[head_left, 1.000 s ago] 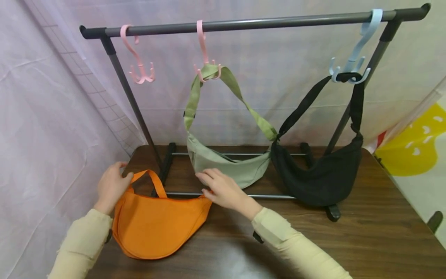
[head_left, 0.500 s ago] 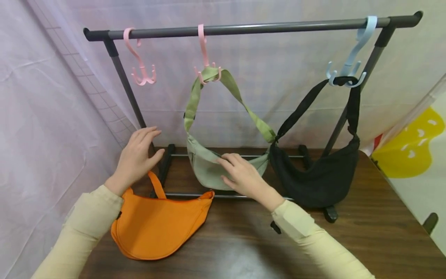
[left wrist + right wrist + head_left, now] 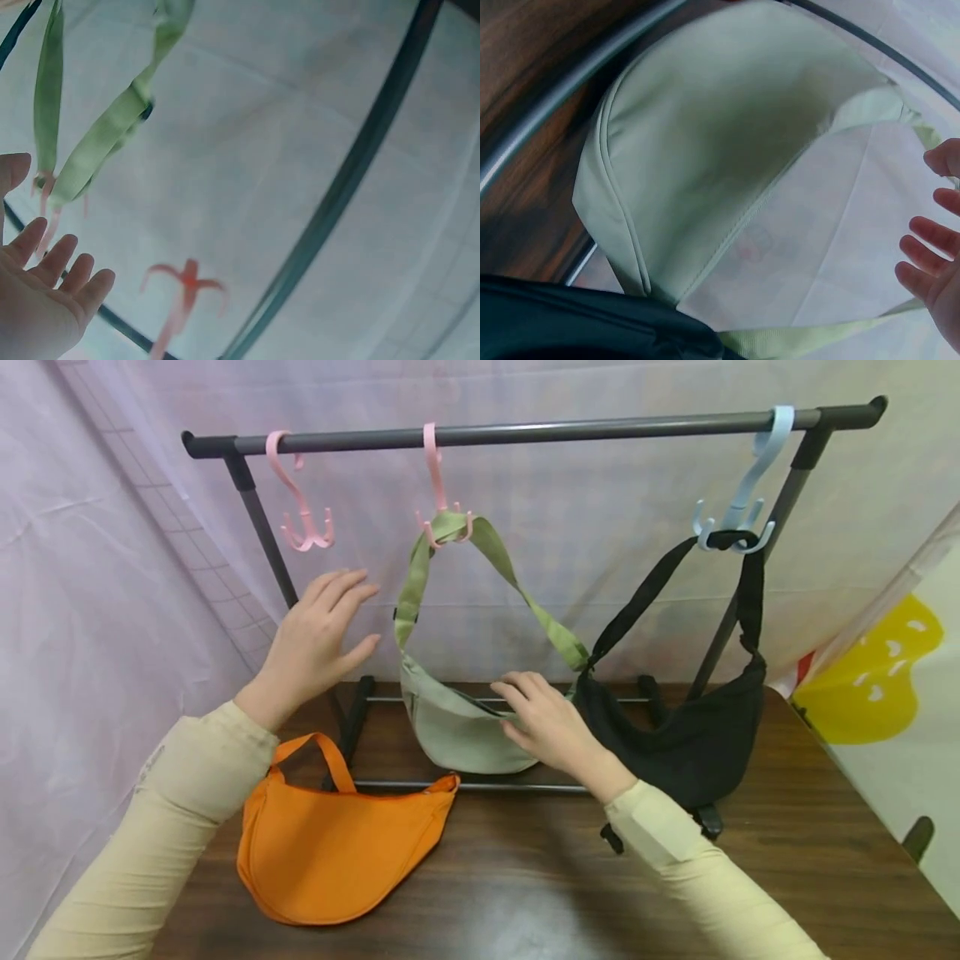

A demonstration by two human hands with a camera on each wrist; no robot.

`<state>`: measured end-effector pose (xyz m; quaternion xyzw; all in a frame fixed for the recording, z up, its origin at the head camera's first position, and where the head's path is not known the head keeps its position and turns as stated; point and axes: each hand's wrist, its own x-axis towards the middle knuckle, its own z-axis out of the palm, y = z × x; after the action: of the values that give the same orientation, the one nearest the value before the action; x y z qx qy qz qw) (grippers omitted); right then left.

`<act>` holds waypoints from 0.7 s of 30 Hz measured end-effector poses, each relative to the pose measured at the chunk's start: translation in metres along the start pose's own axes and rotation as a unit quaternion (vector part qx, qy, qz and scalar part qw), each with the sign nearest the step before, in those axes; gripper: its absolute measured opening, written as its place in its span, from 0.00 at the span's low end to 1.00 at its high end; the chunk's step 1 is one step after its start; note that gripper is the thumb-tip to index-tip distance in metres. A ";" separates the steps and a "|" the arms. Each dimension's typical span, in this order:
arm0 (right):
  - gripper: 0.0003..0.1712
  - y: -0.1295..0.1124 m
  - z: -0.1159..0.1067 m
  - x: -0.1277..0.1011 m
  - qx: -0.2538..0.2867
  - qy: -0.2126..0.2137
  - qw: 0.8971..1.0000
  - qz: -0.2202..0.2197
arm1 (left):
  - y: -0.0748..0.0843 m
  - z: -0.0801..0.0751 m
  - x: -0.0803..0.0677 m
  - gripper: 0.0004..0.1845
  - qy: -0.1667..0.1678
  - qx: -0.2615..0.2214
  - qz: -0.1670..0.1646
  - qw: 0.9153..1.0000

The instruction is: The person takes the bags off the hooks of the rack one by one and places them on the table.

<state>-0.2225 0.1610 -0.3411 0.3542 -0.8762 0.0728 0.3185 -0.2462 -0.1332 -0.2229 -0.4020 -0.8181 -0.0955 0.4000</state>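
Observation:
My left hand (image 3: 313,639) is raised in the air with fingers extended, left of the green strap (image 3: 411,585) and above the orange bag (image 3: 341,852). Nothing is in it; the left wrist view shows the spread fingers too. The orange shoulder bag lies on the table, its strap looped up. My right hand (image 3: 551,722) hovers in front of the pale green bag (image 3: 465,735), fingers relaxed and holding nothing. That bag hangs by its strap from the middle pink hook (image 3: 437,477). A black bag (image 3: 675,752) hangs from the blue hook (image 3: 750,485) on the right.
A dark metal rack (image 3: 600,427) stands on the brown wooden table (image 3: 510,877), its lower bars crossing behind the orange bag. Another pink hook (image 3: 300,502) hangs at the bar's left with nothing on it. A pale curtain (image 3: 630,502) backs the rack.
My left hand has let go of the orange bag's strap and risen up and to the right. My right hand has left the bag's right end and moved right and up, in front of the green bag.

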 end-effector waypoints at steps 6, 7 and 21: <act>0.26 0.006 -0.007 0.001 -0.001 0.013 1.000 0.008 | 0.004 -0.007 0.038 0.27 0.008 0.001 0.012 1.000; 0.26 0.008 -0.008 0.001 0.000 0.015 1.000 0.009 | 0.005 -0.007 0.045 0.27 0.007 0.005 0.013 1.000; 0.25 0.016 -0.016 0.002 0.012 0.024 0.999 0.019 | 0.010 -0.017 0.115 0.25 0.031 -0.013 -0.029 0.999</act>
<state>-0.2262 0.1776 -0.3261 0.3392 -0.8740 0.0977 0.3340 -0.2701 -0.0679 -0.1294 -0.3797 -0.8157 -0.1300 0.4166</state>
